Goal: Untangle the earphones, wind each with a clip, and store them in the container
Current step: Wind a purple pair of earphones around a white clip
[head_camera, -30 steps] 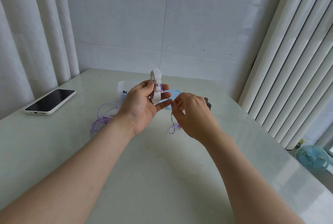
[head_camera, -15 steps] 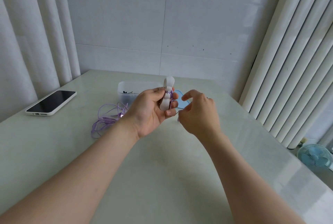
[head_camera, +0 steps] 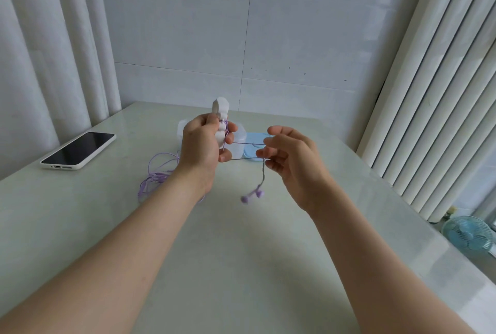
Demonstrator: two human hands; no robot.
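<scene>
The left hand gripped the white clip; the right hand, at its 3 o'clock, pinched the taut purple cord, earbuds dangling at 6 o'clock.

purple earphone cord stretched taut from upright white clip, earbuds dangling below.

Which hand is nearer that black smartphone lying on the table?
Left. The left hand, gripping a white plastic clip, is right of the black smartphone; the right hand, pinching the purple earphone cable, is farther right.
</scene>
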